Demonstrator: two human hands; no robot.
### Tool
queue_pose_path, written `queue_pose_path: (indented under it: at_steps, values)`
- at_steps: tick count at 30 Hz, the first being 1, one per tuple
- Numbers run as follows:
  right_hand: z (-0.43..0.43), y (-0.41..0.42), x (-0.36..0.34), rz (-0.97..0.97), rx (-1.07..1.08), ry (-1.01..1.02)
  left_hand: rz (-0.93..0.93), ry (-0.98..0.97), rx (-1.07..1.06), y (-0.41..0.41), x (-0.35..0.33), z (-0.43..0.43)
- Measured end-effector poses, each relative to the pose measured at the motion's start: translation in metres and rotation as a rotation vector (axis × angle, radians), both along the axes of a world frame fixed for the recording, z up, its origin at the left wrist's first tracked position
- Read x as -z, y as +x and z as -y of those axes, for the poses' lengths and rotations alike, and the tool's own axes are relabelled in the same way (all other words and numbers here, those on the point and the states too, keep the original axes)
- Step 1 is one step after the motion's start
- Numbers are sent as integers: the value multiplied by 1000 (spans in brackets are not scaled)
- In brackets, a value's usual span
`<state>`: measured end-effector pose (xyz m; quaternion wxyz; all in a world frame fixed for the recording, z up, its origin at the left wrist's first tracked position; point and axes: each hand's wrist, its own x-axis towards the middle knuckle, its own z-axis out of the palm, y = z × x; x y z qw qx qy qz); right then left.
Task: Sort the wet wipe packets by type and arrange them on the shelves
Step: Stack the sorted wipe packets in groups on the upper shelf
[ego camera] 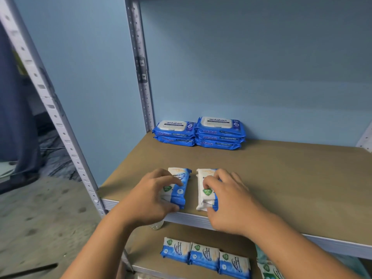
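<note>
**A:** Where are the packets now?

**B:** Two white-and-blue ones lie side by side, just apart, near the front edge of the upper shelf board (pixel 281 178). The left hand (pixel 149 198) is curled round the left packet (pixel 180 195), thumb at its near end and fingers over the top. The right hand (pixel 229 204) clasps the right packet (pixel 200 179) the same way. Both hands have hold of a packet.

**A:** How will they handle?

**B:** Light and soft, I'd say. They look like film pouches that dent under the fingers and may be a little slick. Best taken end to end, thumb against one end and fingers over the top.

**A:** And around them?

**B:** At twelve o'clock from the hands, against the blue wall (pixel 261 67), stand a lower stack (pixel 175 133) and a taller stack (pixel 220 133) of blue antabax packs, touching each other. At six o'clock, on the lower shelf (pixel 145 252), a row of three packets (pixel 205 256) that look the same sort lies edge to edge. The board is plain matt brown, so a packet should slide without snagging. A grey slotted upright (pixel 60 125) rises at ten o'clock, and there is stained concrete floor (pixel 40 218) at eight.
</note>
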<state>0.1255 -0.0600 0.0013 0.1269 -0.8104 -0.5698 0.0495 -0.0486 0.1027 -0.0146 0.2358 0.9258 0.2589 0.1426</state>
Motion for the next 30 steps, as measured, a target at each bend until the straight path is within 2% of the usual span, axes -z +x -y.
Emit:
queue_pose_path:
  at_steps: [7, 17, 23, 30]
  values:
    - [-12, -13, 28, 23, 15, 175, 119, 68, -132, 10, 20, 0]
    - [-79, -13, 58, 70, -44, 449, 220, 91, -334, 11, 38, -63]
    - [-140, -15, 65, -16, -59, 462, 209, 93, -374, 15, 43, -111]
    - [-211, -10, 72, -66, -46, 455, 297, 140, -324, 27, 56, -154]
